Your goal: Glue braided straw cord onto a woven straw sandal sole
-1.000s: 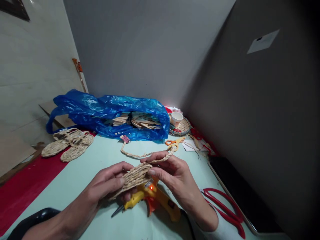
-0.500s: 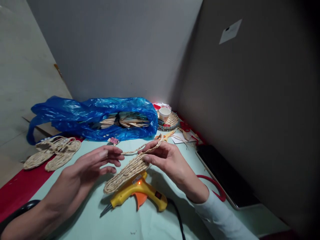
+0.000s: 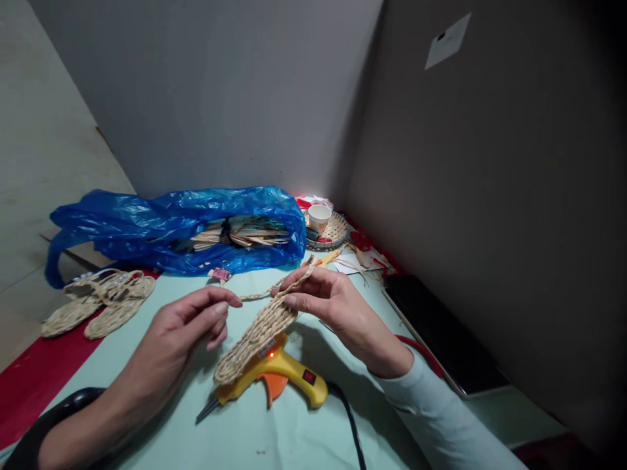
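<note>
My right hand (image 3: 327,305) pinches the far end of a flat oval sole of braided straw (image 3: 255,336), held tilted above the table. A loose braided straw cord (image 3: 255,295) runs from that end toward my left hand (image 3: 191,324). Thumb and forefinger of the left hand are pinched together at the cord's free end; the other fingers are curled. Under the sole lies a yellow glue gun (image 3: 279,375) with an orange trigger and a lit red lamp, its nozzle pointing left.
A blue plastic bag (image 3: 161,225) of straw strips lies at the back. A finished pair of straw sandals (image 3: 98,303) sits at the left on red cloth. A paper cup (image 3: 319,217) stands in a woven tray, scraps beside it. Dark tablet (image 3: 441,336) at right, pale green mat (image 3: 274,434) below.
My left hand let go of the sole, opened, then closed in a pinch at the cord's end. The right hand kept hold of the sole and lifted its far end.
</note>
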Demonstrator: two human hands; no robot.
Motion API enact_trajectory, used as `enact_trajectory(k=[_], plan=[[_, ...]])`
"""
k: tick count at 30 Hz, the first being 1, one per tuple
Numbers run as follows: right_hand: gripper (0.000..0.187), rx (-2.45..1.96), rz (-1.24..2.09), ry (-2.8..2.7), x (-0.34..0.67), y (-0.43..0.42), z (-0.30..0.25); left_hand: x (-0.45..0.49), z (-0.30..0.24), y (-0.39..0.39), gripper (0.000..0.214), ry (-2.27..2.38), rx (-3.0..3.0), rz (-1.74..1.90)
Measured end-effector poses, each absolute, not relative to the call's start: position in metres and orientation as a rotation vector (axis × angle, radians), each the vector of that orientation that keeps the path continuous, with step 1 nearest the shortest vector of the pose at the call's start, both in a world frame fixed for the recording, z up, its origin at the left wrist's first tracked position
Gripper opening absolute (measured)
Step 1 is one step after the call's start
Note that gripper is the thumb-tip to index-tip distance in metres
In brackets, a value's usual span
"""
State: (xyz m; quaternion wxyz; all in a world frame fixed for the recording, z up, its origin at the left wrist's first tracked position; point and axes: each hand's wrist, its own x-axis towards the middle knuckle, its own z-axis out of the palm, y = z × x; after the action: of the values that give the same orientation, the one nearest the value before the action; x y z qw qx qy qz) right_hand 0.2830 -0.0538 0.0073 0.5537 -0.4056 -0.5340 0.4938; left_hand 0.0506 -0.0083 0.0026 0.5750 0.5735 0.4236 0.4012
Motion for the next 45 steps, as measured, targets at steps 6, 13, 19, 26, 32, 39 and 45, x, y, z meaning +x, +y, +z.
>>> enact_trajectory(k=[6,13,19,26,32,39,45], plan=[[0.009,-0.955,1.187,-1.293,0.284,-0.056,0.009,0.050,-0.006,-0.015,0.034,1.027,1.494,0.799],[0.019,-0.879,1.305,-1.338,0.279,-0.055,0.007,0.046,-0.003,-0.019,0.043,1.065,1.574,0.852],[0.019,-0.862,1.347,-1.362,0.275,-0.056,0.005,0.049,-0.006,-0.018,0.031,0.955,1.604,0.754],[0.015,-0.829,1.306,-1.342,0.279,-0.056,0.007,0.049,0.000,-0.021,0.014,0.893,1.586,0.779],[0.023,-0.851,1.329,-1.313,0.279,-0.048,0.002,0.050,0.000,-0.029,0.032,0.852,1.346,0.676],[0.021,-0.867,1.282,-1.355,0.252,-0.054,0.019,0.049,0.000,-0.032,0.028,0.849,1.299,0.585],[0.022,-0.967,1.149,-1.280,0.245,-0.071,0.017,0.046,0.010,-0.031,0.032,0.714,1.030,0.730]])
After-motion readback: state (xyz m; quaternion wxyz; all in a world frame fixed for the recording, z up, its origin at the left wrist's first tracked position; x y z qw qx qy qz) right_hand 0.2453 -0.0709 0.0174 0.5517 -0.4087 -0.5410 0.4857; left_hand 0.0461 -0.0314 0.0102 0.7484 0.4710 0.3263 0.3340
